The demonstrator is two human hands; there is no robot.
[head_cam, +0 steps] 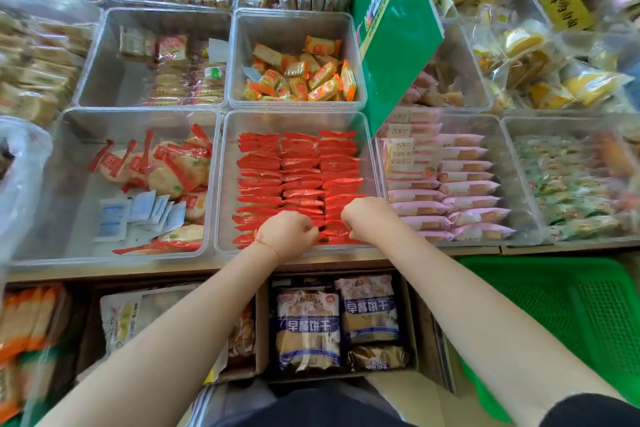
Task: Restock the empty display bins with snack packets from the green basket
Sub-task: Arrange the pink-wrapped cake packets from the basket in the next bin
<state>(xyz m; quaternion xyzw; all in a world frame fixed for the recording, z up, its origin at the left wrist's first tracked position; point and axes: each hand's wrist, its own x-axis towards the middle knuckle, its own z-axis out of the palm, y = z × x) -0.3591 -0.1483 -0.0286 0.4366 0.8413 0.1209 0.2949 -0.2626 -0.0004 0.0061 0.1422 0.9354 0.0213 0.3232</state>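
A clear display bin (221,184) in the middle of the front row holds three neat rows of red snack packets (298,166). Both my hands reach into its near end. My left hand (287,234) is curled on the red packets at the front of the left and middle rows. My right hand (367,218) is curled on the front packets of the right row. My fingertips are hidden under my knuckles. The green basket (568,308) stands at the lower right, beside my right forearm, and no packets show inside it.
Left of the red bin is a bin of round crackers and blue sachets (145,201); to the right, pink packets (460,191). Behind are orange-yellow packets (304,73) and a green sign (391,28). Boxes of biscuit bags (339,319) sit below the shelf edge.
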